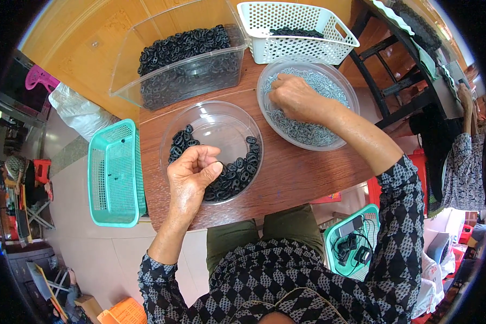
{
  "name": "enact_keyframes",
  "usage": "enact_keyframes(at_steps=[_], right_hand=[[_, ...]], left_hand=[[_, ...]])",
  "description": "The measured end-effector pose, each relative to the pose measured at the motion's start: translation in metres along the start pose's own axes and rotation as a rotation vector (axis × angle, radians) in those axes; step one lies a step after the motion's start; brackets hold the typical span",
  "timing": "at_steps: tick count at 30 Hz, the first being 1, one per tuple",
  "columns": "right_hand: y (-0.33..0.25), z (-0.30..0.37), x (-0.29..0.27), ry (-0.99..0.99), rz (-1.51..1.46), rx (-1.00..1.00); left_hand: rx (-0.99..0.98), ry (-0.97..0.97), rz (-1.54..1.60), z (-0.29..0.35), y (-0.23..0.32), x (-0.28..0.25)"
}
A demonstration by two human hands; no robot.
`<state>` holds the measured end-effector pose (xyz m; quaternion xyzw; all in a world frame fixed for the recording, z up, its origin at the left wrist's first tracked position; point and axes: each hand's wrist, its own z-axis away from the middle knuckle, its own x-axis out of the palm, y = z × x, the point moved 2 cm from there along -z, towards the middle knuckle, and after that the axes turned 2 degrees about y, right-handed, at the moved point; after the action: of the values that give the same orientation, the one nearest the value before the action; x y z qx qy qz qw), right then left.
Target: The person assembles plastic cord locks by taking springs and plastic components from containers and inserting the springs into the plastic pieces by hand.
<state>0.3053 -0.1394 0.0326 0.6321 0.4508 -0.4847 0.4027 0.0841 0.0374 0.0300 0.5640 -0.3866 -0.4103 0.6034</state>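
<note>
My left hand (191, 175) hovers over a round clear tub (210, 110). Its thumb and fingers are drawn together, and a dark edge shows at the thumb tip; what they hold is too small to make out. Inside that tub, small black oval parts with holes (242, 171) lie along the left, front and right sides. My right hand (296, 98) reaches into another round clear tub (355, 102), filled with small silvery metal pieces, screw-like in shape (308, 132). Its fingers are curled closed against the pieces, and their tips are hidden.
On the brown wooden table (286, 183) stand a large clear bin (191, 70) heaped with black parts and a white perforated basket (297, 46) with more. A green basket (116, 173) sits left; another (329, 254) holds cables. A co-worker's arm (464, 108) is far right.
</note>
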Motion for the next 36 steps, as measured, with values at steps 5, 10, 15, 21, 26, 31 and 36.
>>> enact_keyframes(at_steps=[5, 10, 15, 21, 26, 31, 36], right_hand=[[-0.004, 0.001, 0.0, 0.016, -0.002, -0.021], [-0.003, 0.002, 0.001, 0.02, 0.0, -0.055], [-0.006, -0.003, 0.003, 0.119, 0.011, -0.078], [0.008, -0.002, 0.002, 0.14, -0.181, 0.154], [0.008, -0.002, 0.004, 0.116, -0.209, 0.158], [0.004, -0.005, 0.003, 0.105, -0.164, 0.117], [-0.003, -0.01, 0.001, 0.002, 0.06, -0.007]], left_hand=[[-0.012, 0.02, 0.033, 0.0, -0.003, -0.002], [-0.021, 0.023, 0.074, 0.0, -0.002, 0.004], [-0.025, 0.053, 0.075, -0.001, -0.003, 0.0], [-0.015, 0.062, 0.076, -0.001, -0.001, 0.004], [-0.013, 0.068, 0.087, -0.001, -0.003, 0.003], [-0.015, 0.074, 0.099, -0.001, -0.003, 0.003], [-0.021, 0.088, 0.113, -0.003, -0.002, 0.001]])
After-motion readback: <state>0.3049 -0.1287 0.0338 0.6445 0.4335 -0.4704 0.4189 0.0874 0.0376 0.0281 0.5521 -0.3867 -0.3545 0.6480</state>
